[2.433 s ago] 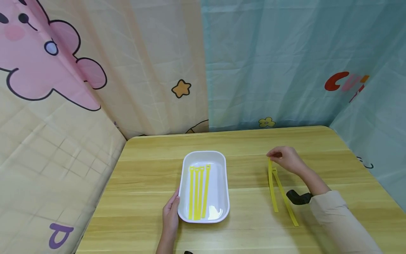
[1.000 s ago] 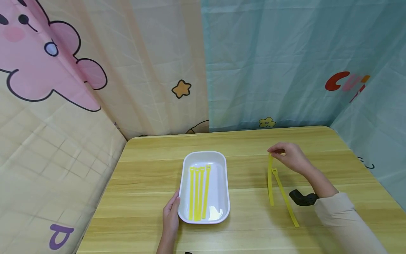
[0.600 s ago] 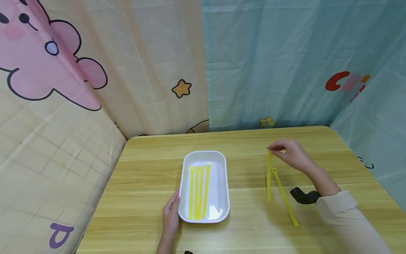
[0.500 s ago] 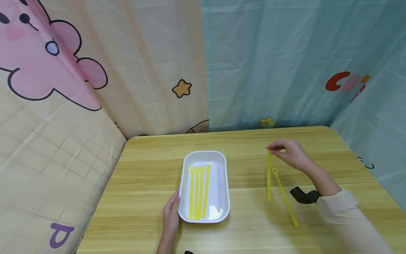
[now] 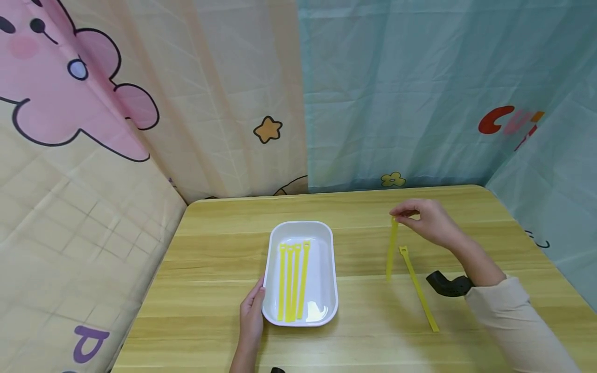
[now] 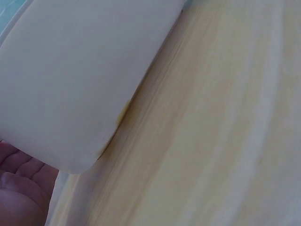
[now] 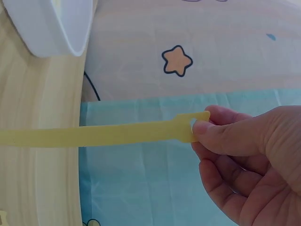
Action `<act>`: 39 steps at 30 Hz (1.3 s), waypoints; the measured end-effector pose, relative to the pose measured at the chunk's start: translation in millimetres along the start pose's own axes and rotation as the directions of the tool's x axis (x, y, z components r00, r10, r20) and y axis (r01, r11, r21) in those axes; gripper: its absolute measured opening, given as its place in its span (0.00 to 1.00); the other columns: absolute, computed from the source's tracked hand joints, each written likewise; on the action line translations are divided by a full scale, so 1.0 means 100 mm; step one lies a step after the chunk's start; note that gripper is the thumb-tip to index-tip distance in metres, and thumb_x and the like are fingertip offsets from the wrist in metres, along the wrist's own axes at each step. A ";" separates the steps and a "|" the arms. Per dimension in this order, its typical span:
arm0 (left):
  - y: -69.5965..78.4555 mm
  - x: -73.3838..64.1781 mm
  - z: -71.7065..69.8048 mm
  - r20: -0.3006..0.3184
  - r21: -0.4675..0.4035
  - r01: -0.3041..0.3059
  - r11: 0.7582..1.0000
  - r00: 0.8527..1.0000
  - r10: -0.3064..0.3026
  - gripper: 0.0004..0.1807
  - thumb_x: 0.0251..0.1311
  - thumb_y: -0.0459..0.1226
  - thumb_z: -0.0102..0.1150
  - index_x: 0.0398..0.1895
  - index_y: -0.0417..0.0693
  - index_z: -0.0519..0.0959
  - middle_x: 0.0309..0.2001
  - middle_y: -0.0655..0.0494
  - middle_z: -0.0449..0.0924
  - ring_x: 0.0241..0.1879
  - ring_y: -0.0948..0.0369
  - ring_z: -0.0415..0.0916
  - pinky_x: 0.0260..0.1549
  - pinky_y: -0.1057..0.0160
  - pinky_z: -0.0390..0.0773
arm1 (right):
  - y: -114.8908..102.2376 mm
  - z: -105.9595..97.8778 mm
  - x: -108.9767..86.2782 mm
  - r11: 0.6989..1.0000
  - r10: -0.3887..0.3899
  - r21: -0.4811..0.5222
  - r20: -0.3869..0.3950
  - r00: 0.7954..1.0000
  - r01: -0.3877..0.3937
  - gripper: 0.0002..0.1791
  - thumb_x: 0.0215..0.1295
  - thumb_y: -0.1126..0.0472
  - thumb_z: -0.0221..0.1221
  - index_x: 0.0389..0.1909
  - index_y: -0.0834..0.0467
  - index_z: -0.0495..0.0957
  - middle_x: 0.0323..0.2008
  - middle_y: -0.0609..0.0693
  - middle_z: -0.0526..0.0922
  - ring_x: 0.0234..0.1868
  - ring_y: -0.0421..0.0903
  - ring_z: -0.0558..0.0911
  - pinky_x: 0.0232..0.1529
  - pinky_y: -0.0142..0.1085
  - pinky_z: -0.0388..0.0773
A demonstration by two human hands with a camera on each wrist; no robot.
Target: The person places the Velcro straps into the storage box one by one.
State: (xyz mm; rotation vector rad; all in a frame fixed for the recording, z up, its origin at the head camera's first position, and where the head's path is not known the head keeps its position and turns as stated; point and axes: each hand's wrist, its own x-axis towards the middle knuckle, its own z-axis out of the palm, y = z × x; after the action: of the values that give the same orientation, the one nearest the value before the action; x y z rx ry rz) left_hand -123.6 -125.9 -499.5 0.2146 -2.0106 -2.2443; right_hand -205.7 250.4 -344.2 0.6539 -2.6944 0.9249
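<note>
My right hand pinches a yellow hook-and-loop cable tie by its slotted head, thumb against fingers. The strap hangs down above the table, right of the tray. A second yellow cable tie lies slanted on the wood just below that hand. My left hand grips the lower left side of a white tray, with the thumb at the rim. Several yellow cable ties lie lengthwise in the tray, heads toward the far end. In the left wrist view, part of the left hand shows beside the tray wall.
The wooden table reaches back to a printed curtain, with more curtain on both sides. A black wrist-worn device sits at the right wrist, above the tabletop.
My right hand has lifted the cable tie and moved slightly left, so its lower end swings clear of the table. The left hand, the tray and the second tie have stayed put.
</note>
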 end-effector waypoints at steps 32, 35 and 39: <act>0.00 -0.01 0.01 -0.012 0.007 -0.001 1.000 1.000 0.001 0.20 0.68 0.33 0.41 0.59 0.32 0.66 0.62 0.46 0.65 0.63 0.57 0.58 0.55 0.73 0.64 | -0.65 -0.09 0.18 0.946 -0.228 0.172 -0.244 0.943 0.274 0.14 0.46 0.79 0.63 0.34 0.62 0.82 0.33 0.50 0.83 0.36 0.37 0.79 0.39 0.23 0.76; 0.00 -0.01 0.01 -0.006 0.005 -0.003 1.000 1.000 0.003 0.20 0.68 0.32 0.40 0.60 0.31 0.66 0.62 0.45 0.65 0.63 0.56 0.58 0.55 0.73 0.64 | -0.71 -0.07 0.19 0.938 -0.233 0.199 -0.248 0.940 0.285 0.14 0.46 0.80 0.63 0.34 0.63 0.82 0.33 0.51 0.83 0.36 0.38 0.79 0.39 0.23 0.77; 0.00 0.00 0.01 -0.006 0.004 0.003 1.000 1.000 -0.003 0.20 0.68 0.32 0.40 0.60 0.32 0.66 0.62 0.45 0.64 0.63 0.56 0.57 0.55 0.73 0.64 | -0.75 -0.04 0.21 0.934 -0.238 0.209 -0.236 0.942 0.289 0.14 0.47 0.80 0.63 0.34 0.63 0.82 0.33 0.50 0.83 0.36 0.38 0.79 0.38 0.24 0.77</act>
State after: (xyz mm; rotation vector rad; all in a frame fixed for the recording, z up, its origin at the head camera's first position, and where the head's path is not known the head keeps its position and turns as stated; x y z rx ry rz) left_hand -123.3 -125.0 -499.6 0.2247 -2.0132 -2.2397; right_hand -188.2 193.2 -294.7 0.8898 -2.2614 1.1827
